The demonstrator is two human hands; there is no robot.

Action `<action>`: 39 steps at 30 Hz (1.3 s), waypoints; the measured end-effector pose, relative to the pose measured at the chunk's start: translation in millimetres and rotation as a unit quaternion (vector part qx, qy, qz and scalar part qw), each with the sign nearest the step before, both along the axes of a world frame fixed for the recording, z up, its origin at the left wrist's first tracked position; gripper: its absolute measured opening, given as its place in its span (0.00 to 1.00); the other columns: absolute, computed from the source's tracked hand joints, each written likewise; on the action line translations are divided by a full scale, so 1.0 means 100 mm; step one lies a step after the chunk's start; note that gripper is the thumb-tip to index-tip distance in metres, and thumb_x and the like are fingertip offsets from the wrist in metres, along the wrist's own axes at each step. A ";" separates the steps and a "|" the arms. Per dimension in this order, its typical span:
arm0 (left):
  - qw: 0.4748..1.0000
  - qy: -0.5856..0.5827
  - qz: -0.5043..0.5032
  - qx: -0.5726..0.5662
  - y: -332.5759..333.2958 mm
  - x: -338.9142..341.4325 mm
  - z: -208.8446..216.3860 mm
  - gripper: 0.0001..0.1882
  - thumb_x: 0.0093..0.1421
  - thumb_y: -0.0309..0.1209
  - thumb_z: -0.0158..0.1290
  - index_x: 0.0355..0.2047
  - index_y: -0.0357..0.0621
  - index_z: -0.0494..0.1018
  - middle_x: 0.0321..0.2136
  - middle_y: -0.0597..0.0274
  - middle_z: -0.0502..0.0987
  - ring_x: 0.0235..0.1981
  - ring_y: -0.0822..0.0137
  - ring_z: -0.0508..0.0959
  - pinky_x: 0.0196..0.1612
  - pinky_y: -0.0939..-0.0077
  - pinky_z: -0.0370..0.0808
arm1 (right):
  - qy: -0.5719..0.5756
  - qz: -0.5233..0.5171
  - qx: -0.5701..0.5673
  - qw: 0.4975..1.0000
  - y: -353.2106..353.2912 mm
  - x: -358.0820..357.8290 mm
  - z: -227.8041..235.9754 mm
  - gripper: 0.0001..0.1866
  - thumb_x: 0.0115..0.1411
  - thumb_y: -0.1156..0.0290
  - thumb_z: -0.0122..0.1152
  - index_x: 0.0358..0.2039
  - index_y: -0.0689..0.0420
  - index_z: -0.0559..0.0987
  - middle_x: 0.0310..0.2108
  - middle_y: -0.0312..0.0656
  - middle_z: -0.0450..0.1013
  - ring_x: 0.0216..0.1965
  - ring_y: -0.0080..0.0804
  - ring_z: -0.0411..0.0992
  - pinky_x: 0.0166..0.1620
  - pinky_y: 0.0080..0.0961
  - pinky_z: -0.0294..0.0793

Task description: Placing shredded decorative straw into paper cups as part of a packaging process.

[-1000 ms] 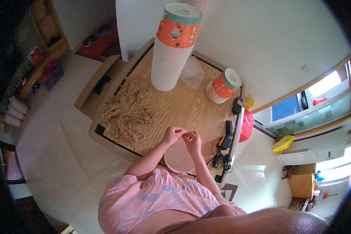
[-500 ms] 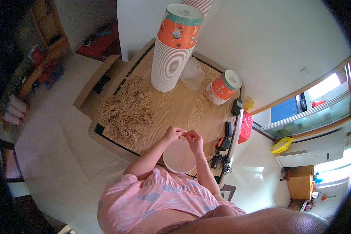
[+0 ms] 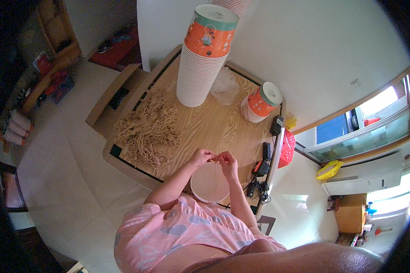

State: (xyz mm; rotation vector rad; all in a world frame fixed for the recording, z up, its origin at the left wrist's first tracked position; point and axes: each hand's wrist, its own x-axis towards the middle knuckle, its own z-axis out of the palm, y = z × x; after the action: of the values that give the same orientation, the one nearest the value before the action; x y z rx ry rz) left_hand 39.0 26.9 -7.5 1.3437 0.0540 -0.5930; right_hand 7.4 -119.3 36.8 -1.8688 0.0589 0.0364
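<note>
My left hand (image 3: 203, 157) and my right hand (image 3: 227, 162) meet over the near edge of the table. Both are closed, fingertips pinched almost together on a thin beige string, part of which hangs faintly down. Just below them, close to my body, is a pale round paper bucket (image 3: 209, 186); I cannot tell whether its open end or its base faces up. Left of my hands lies a loose, tangled heap of beige strings (image 3: 149, 127). Farther back rises a tall stack of nested paper buckets (image 3: 200, 73), upside down, the top one orange and green.
A short stack of orange buckets (image 3: 261, 102) stands at the right back, with a clear plastic bag (image 3: 225, 86) left of it. Black adapters and cables (image 3: 258, 187) line the right edge of the wood-grain tabletop (image 3: 200, 127). Beyond that edge is a red plastic basket (image 3: 287, 148).
My fingers have shifted slightly, and the fingertips sit a little differently around the string. The bucket, the string heap and the stacks stay where they were.
</note>
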 end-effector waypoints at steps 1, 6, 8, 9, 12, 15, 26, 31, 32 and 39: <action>1.000 0.017 0.005 -0.024 0.00 0.00 0.04 0.07 0.51 0.31 0.53 0.26 0.40 0.76 0.21 0.67 0.76 0.22 0.77 0.72 0.27 0.83 0.68 | 0.000 -0.002 0.000 1.000 -0.02 0.00 -0.03 0.02 0.51 0.82 0.52 0.26 0.61 0.71 0.24 0.34 0.70 0.27 0.18 0.67 0.30 0.14 0.67; 1.000 0.015 0.009 -0.018 0.01 0.00 0.02 0.07 0.52 0.31 0.52 0.27 0.42 0.75 0.21 0.68 0.75 0.20 0.77 0.71 0.25 0.83 0.67 | -0.004 0.014 0.003 1.000 -0.04 0.02 -0.10 0.03 0.51 0.82 0.52 0.26 0.61 0.71 0.23 0.33 0.70 0.26 0.18 0.67 0.30 0.14 0.67; 1.000 0.010 0.009 -0.008 0.01 0.00 0.02 0.07 0.52 0.31 0.53 0.27 0.41 0.75 0.21 0.68 0.75 0.21 0.77 0.71 0.25 0.83 0.67 | -0.008 0.012 -0.020 1.000 -0.05 0.01 -0.11 0.02 0.51 0.82 0.51 0.26 0.61 0.71 0.23 0.33 0.70 0.26 0.18 0.67 0.29 0.14 0.66; 1.000 0.001 0.011 -0.003 0.01 -0.01 0.01 0.06 0.51 0.30 0.53 0.27 0.41 0.75 0.21 0.68 0.75 0.21 0.77 0.71 0.26 0.83 0.68 | -0.011 0.012 -0.042 0.999 -0.04 0.01 -0.10 0.02 0.51 0.82 0.51 0.26 0.61 0.71 0.23 0.33 0.70 0.26 0.18 0.67 0.29 0.14 0.66; 1.000 -0.018 0.008 -0.002 0.01 0.00 -0.05 0.06 0.51 0.29 0.53 0.28 0.40 0.75 0.22 0.67 0.75 0.22 0.76 0.72 0.27 0.82 0.68 | -0.010 -0.011 -0.021 1.000 -0.01 0.01 -0.10 0.01 0.51 0.77 0.53 0.25 0.59 0.73 0.20 0.36 0.69 0.23 0.21 0.65 0.27 0.19 0.65; 1.000 -0.013 0.002 -0.012 0.01 0.00 -0.05 0.06 0.50 0.29 0.53 0.28 0.41 0.75 0.22 0.66 0.75 0.23 0.76 0.72 0.28 0.82 0.69 | -0.004 -0.015 -0.016 1.000 -0.02 0.01 -0.11 0.01 0.51 0.77 0.53 0.25 0.59 0.73 0.21 0.36 0.69 0.23 0.21 0.65 0.28 0.19 0.65; 0.999 0.024 0.034 -0.010 0.03 -0.02 0.15 0.05 0.49 0.31 0.54 0.25 0.44 0.73 0.18 0.70 0.72 0.20 0.76 0.70 0.24 0.82 0.66 | -0.025 0.020 -0.054 0.998 0.06 -0.04 0.09 0.02 0.51 0.79 0.53 0.26 0.59 0.72 0.21 0.31 0.68 0.24 0.16 0.65 0.27 0.15 0.64; 0.998 0.013 0.037 -0.053 0.00 -0.02 0.06 0.04 0.49 0.30 0.54 0.25 0.44 0.73 0.20 0.70 0.73 0.20 0.77 0.69 0.25 0.84 0.66 | -0.027 0.015 -0.080 0.996 0.02 -0.04 -0.01 0.02 0.50 0.79 0.54 0.26 0.59 0.72 0.21 0.32 0.68 0.24 0.17 0.65 0.28 0.15 0.65; 0.998 0.014 0.037 -0.053 0.00 -0.02 0.09 0.04 0.49 0.30 0.54 0.25 0.44 0.73 0.20 0.70 0.73 0.20 0.77 0.69 0.25 0.84 0.66 | -0.020 0.022 -0.088 0.996 0.02 -0.04 0.01 0.02 0.50 0.79 0.54 0.26 0.59 0.72 0.21 0.32 0.69 0.24 0.17 0.65 0.28 0.16 0.65; 0.999 -0.025 0.030 0.025 0.02 -0.01 0.06 0.05 0.47 0.27 0.54 0.24 0.42 0.71 0.21 0.65 0.73 0.22 0.74 0.73 0.27 0.80 0.70 | -0.030 0.019 -0.088 0.996 0.10 -0.08 0.13 0.02 0.50 0.79 0.53 0.26 0.60 0.72 0.20 0.34 0.69 0.24 0.18 0.66 0.29 0.16 0.66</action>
State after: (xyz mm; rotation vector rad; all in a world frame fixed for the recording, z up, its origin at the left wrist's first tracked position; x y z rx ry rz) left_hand 37.8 28.9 -1.1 1.3993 0.0694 -0.5102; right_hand -0.3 -109.3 50.0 -2.0455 -0.0151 0.0015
